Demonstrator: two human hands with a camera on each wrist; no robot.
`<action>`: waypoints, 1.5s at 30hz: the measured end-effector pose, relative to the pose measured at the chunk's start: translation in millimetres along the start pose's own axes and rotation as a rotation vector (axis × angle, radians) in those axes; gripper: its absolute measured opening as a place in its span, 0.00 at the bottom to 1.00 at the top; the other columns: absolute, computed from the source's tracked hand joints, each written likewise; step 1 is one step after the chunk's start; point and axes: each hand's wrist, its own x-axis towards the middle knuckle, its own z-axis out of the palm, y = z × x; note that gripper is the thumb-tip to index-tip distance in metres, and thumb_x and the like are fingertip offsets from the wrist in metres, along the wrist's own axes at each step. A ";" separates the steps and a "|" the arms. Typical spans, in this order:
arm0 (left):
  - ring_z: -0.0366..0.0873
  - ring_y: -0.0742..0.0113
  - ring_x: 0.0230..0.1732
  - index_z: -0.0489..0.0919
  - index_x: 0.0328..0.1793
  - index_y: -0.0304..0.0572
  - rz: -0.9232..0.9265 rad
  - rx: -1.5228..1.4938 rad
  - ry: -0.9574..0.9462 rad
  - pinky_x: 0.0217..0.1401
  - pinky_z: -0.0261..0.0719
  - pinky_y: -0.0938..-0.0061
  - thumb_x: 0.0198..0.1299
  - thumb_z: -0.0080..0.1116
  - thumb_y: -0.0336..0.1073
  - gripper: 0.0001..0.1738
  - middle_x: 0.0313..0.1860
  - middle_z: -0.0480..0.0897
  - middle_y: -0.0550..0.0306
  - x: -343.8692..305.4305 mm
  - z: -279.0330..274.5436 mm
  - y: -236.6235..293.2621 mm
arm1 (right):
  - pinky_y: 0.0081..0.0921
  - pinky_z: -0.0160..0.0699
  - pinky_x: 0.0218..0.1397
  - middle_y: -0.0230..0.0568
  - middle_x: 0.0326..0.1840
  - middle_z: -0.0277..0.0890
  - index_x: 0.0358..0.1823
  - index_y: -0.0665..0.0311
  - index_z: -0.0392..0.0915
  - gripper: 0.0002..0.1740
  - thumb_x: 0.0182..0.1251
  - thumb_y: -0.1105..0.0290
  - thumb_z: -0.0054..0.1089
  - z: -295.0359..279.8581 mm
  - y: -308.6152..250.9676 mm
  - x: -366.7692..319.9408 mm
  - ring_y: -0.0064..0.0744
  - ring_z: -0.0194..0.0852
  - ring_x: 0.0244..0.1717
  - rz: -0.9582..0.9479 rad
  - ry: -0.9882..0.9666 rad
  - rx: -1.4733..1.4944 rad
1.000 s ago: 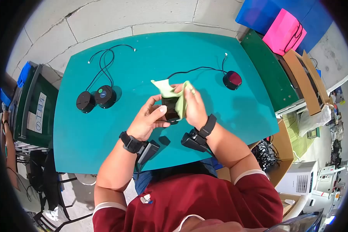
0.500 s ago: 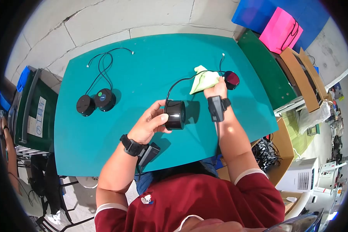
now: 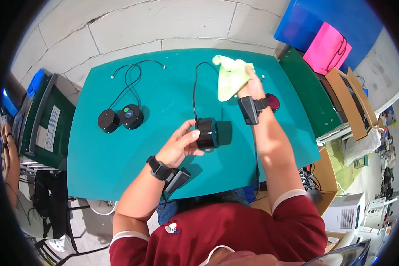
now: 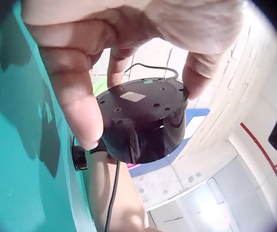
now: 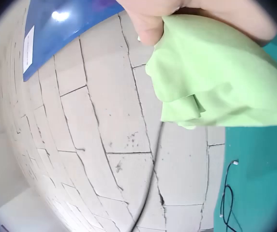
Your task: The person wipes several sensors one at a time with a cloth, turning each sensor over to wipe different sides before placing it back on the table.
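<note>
Near the middle of the table, my left hand (image 3: 176, 146) holds a glossy black round sensor puck (image 3: 206, 133) on its side. In the left wrist view, fingers and thumb grip the rim of the puck (image 4: 145, 133), whose flat face shows small screw holes and a pale label. A thin black cable (image 3: 194, 95) rises from it and bends over to the light green cloth (image 3: 230, 80). My right hand (image 3: 252, 86) pinches that cloth at the back right. The cable (image 5: 150, 179) passes into the folds of the cloth (image 5: 220, 72) in the right wrist view.
Two black pucks (image 3: 131, 117) with cables stand on the left of the green table (image 3: 119, 164). Partly behind my right wrist is a red-topped puck (image 3: 272, 103). A green cabinet (image 3: 308, 84), cardboard box (image 3: 348, 95) and pink bag (image 3: 328, 48) are at the right.
The cloth has left the puck and moved right, then up toward the table's back with my right hand. The cable has come up from the puck. My left hand keeps its grip.
</note>
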 end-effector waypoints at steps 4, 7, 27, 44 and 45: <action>0.80 0.59 0.42 0.62 0.62 0.43 0.045 -0.123 0.084 0.37 0.80 0.77 0.63 0.47 0.49 0.27 0.49 0.76 0.52 6.4 -8.5 -5.1 | 0.40 0.60 0.64 0.49 0.61 0.63 0.63 0.67 0.58 0.27 0.73 0.55 0.27 -7.1 -4.6 -22.9 0.45 0.62 0.61 -0.077 -0.003 -0.143; 0.79 0.55 0.44 0.63 0.63 0.41 0.079 -0.190 0.132 0.38 0.82 0.76 0.63 0.46 0.52 0.29 0.52 0.75 0.49 7.6 -12.6 -3.5 | 0.40 0.58 0.66 0.49 0.64 0.59 0.66 0.66 0.52 0.28 0.73 0.54 0.25 10.5 -1.3 -60.4 0.45 0.58 0.64 -0.068 -0.131 -0.166; 0.80 0.60 0.37 0.67 0.61 0.42 0.195 -0.201 0.055 0.31 0.76 0.77 0.57 0.47 0.59 0.33 0.46 0.79 0.51 2.6 -9.3 2.5 | 0.44 0.58 0.66 0.45 0.63 0.61 0.65 0.62 0.56 0.30 0.71 0.48 0.30 20.1 40.7 -99.7 0.44 0.58 0.64 0.310 -0.324 0.196; 0.80 0.59 0.36 0.67 0.60 0.41 0.199 -0.250 -0.009 0.33 0.81 0.76 0.57 0.48 0.59 0.34 0.45 0.79 0.49 4.5 -12.8 -4.4 | 0.40 0.63 0.63 0.48 0.57 0.67 0.59 0.67 0.62 0.22 0.66 0.66 0.48 8.8 45.6 -98.9 0.42 0.64 0.59 0.260 -0.206 0.131; 0.80 0.56 0.36 0.69 0.59 0.40 0.208 -0.242 0.011 0.33 0.80 0.74 0.57 0.47 0.59 0.34 0.45 0.79 0.47 4.0 -14.3 -3.9 | 0.38 0.67 0.61 0.47 0.54 0.70 0.57 0.68 0.63 0.21 0.65 0.68 0.49 7.4 43.7 -98.2 0.41 0.67 0.57 0.250 -0.210 0.096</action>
